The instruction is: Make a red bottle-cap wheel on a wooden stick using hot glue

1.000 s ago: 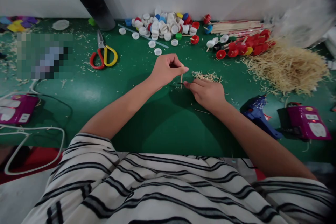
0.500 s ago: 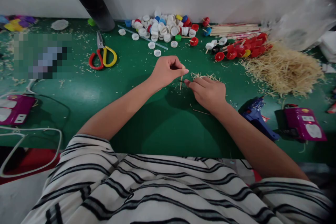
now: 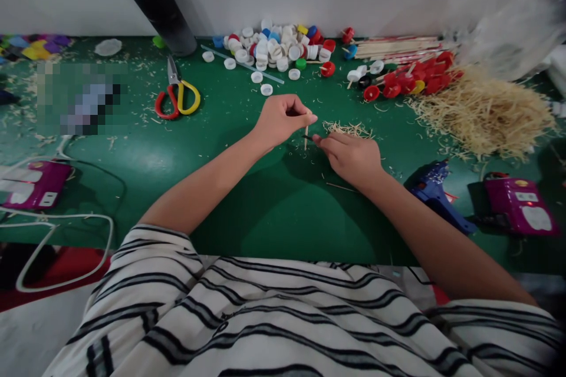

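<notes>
One stick is in hand above the middle of the worktop, upright or nearly so, with its lower end hanging below the fingers, and the paring of it looks partway along. That end appears to narrow, though it is too small to tell whether the point is finished. Plenty seems done elsewhere: a small pile of shavings lies just beyond the right hand, a far bigger heap spreads at the right, and next to that heap sits a cluster of mostly red caps on sticks. What seems left is also plain: a bundle of long sticks lies against the wall, and many loose caps, mostly white, are piled near the middle of the back edge, most with no stick to be seen. As for the grip, the left hand has thumb and forefinger pinched together on the upper part of the stick. The right hand is closed, fingers curled, around a small dark blade, of which only the tip shows; it reaches across the stick near its lower end and appears to touch it. How the handle sits in the palm cannot be seen. Scissors and a glue gun lie apart, untouched.
</notes>
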`<state>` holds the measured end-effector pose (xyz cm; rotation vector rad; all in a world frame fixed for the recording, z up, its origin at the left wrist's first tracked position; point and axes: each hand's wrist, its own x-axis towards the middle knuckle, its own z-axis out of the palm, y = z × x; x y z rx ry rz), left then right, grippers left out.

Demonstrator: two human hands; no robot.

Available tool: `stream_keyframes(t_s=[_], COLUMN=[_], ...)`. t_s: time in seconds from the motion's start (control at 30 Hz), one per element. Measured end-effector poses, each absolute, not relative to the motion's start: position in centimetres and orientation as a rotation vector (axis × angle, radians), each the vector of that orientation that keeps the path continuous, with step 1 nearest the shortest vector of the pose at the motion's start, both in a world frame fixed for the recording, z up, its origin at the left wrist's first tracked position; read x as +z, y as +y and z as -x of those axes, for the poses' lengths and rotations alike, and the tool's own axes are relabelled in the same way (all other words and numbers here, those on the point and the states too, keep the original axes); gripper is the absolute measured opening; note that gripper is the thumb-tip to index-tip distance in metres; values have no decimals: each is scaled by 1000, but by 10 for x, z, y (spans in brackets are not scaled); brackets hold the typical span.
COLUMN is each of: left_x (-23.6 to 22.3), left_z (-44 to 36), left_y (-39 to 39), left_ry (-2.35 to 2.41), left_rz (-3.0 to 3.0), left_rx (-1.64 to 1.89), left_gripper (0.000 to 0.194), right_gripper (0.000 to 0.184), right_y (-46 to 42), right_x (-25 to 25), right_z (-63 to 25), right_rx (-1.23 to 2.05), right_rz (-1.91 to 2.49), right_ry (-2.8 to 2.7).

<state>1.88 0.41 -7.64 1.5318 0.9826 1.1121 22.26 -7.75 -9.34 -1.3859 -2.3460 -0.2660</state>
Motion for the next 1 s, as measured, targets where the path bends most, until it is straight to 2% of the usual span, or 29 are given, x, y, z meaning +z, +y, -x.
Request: stream_keyframes(t_s=[0.17,0.63,0.83,1.0], left_x=[-76,-75,-78,-80], left_z=[-14,-16,-16,-22], left_y=[4,3,2,-2], left_ry=[994,1001,978,983], left_rz=[-1542,-1562,-1603,-1604], left_rx=[1103,1111,1137,1175], left_gripper=[25,26,28,29], right_gripper=[43,46,35,42], right_y=[-80,-78,-80,-76], right_x=[-100,-95,-97,-89], right_z=[-228,-221,-225,-221], right_rx=[-224,-291,-338,-434], right_rz=[1367,1372,1312,1326], right_ry=[-2436,-2455,-2509,-2382])
